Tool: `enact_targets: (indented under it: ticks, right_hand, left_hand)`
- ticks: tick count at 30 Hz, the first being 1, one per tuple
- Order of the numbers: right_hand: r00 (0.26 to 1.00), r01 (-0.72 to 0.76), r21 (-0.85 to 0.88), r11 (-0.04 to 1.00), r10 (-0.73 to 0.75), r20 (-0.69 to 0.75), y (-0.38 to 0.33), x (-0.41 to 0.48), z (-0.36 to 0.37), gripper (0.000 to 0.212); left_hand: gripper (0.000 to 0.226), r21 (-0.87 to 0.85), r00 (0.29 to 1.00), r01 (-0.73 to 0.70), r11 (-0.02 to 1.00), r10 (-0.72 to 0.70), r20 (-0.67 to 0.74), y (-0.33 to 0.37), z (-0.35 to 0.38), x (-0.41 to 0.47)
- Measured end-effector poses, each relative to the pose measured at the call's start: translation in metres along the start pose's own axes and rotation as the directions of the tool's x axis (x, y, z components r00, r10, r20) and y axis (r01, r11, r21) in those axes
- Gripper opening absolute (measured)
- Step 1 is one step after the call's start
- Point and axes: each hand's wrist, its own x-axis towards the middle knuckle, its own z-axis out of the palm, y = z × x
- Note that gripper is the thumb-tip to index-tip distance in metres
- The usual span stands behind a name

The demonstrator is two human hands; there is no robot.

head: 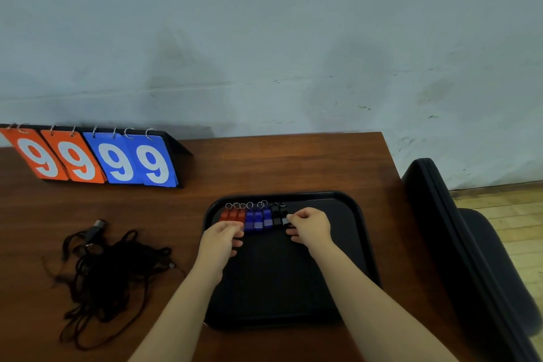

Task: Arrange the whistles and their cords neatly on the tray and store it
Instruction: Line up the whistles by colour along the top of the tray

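Note:
A black tray (349,214) lies on the wooden table. Along its far edge stands a row of whistles with metal rings: red ones (232,214) at the left, blue ones (258,219) in the middle, black ones (277,216) at the right. My left hand (223,236) touches the red end of the row with curled fingers. My right hand (310,225) touches the black end, fingertips against the last black whistle. A tangled heap of black cords (108,273) lies on the table left of the tray, with one dark whistle (95,229) at its far side.
A flip scoreboard (97,159) showing 9s on orange and blue cards stands at the back left of the table (293,161). A black chair (458,244) is at the table's right edge. A grey wall rises behind.

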Motion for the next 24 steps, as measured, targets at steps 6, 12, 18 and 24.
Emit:
enact_targets:
  ticks: [6, 12, 18, 24]
  right_hand:
    - [0.996, 0.089, -0.133, 0.987, -0.090, -0.005, -0.002, -0.003, 0.002, 0.008]
    - [0.952, 0.301, -0.442, 0.845, -0.295, 0.085, 0.005, -0.006, -0.003, 0.048]
    - [0.939, 0.321, -0.635, 0.703, -0.324, 0.116, 0.005, -0.006, 0.006, 0.076]
    - [0.933, 0.326, -0.680, 0.657, -0.341, 0.118, 0.003, -0.005, 0.011, 0.074]
  left_hand:
    - [0.031, 0.492, 0.898, -0.340, 0.801, 0.432, -0.084, -0.014, -0.010, 0.012]
    - [0.089, 0.681, 0.860, -0.367, 0.634, 0.511, -0.012, -0.017, -0.010, 0.023]
    - [0.105, 0.691, 0.879, -0.321, 0.648, 0.475, -0.037, -0.018, -0.003, 0.034]
    - [0.108, 0.694, 0.881, -0.297, 0.656, 0.468, -0.066, -0.021, -0.002, 0.038]
